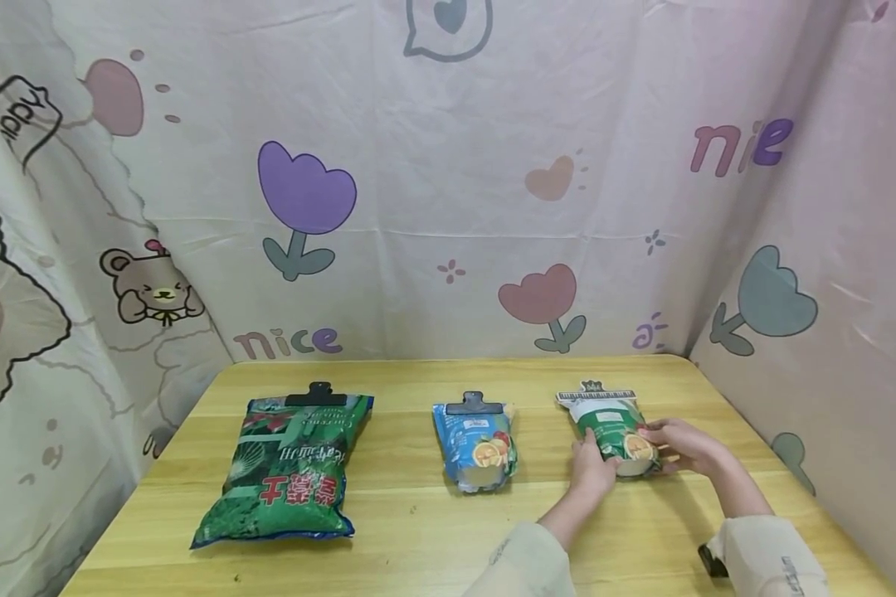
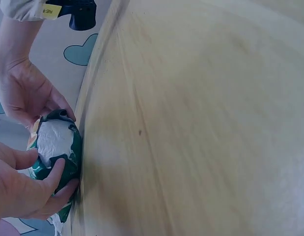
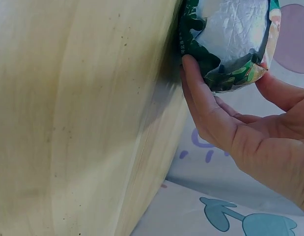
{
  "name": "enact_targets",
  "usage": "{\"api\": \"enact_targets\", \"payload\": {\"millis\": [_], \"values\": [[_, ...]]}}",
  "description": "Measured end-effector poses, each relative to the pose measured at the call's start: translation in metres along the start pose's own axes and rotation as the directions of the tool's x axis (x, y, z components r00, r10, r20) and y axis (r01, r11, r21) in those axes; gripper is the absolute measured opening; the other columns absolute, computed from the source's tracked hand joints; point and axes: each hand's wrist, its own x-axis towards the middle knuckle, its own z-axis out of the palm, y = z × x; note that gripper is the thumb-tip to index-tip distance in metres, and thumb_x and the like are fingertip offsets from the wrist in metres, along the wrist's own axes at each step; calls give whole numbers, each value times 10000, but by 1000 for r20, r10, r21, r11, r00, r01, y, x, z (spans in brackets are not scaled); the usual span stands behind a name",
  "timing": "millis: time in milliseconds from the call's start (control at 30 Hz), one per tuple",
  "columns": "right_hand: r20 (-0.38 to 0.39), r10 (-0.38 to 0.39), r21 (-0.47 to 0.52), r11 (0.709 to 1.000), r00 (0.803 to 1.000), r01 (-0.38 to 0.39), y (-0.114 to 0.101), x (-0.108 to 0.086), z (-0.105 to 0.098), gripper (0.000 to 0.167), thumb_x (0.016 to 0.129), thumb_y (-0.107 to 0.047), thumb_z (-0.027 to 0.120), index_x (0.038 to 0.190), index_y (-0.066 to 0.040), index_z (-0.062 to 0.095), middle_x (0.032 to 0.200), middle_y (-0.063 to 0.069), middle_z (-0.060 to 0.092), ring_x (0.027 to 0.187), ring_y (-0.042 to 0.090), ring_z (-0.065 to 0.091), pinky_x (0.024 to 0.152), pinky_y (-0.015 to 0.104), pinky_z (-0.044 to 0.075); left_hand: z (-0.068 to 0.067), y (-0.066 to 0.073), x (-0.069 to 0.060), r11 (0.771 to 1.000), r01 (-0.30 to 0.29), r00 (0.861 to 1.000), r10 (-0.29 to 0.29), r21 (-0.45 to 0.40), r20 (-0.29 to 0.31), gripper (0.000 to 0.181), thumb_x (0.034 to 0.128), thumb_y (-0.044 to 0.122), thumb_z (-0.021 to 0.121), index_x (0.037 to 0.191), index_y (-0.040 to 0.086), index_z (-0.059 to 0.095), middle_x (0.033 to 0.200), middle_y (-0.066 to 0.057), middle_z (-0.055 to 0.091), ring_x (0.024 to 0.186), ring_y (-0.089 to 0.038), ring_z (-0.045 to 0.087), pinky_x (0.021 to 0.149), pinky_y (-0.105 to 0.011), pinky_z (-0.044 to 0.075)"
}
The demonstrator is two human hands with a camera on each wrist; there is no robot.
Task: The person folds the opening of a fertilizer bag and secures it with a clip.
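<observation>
On the right part of the table lies a small green and white bag (image 1: 618,435) with an orange-slice print, its top end closed by a clip (image 1: 596,393) with a piano-key pattern. My left hand (image 1: 594,467) grips its left side, thumb and fingers around the lower corner. From the right, my right hand (image 1: 685,445) holds the opposite side. The right wrist view shows the thumb on one face of the bag (image 3: 233,34) and the fingers of the right hand (image 3: 260,128) along the other. A whitish, crinkled bottom of the bag (image 2: 56,140) faces the left wrist camera.
A blue bag (image 1: 480,452) with a black clip (image 1: 474,404) lies mid-table. Further left is a large green bag (image 1: 291,473), also with a black clip (image 1: 317,394). Patterned cloth (image 1: 418,182) walls the wooden table (image 1: 418,547) at the back and sides.
</observation>
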Motion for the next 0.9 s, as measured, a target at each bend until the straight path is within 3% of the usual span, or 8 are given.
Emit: {"api": "enact_targets", "payload": {"millis": [433, 900], "values": [[-18, -2, -34, 999, 1000, 2, -2, 3, 2, 559, 966, -187, 437, 1281, 225, 229, 1079, 240, 486, 930, 292, 497, 712, 385, 487, -2, -2, 2, 999, -9, 1000, 9, -32, 0, 609, 760, 37, 711, 1286, -108, 440, 1189, -279, 467, 1095, -396, 475, 937, -429, 390], [-42, 19, -22, 1000, 999, -20, -5, 7, 4, 499, 977, -177, 420, 1258, 208, 274, 980, 161, 487, 850, 245, 468, 671, 338, 475, -1, -3, 9, 996, -16, 1000, 16, -84, 1, 601, 760, 14, 709, 1281, -115, 439, 1205, -290, 451, 1122, -396, 454, 955, -433, 368]]}}
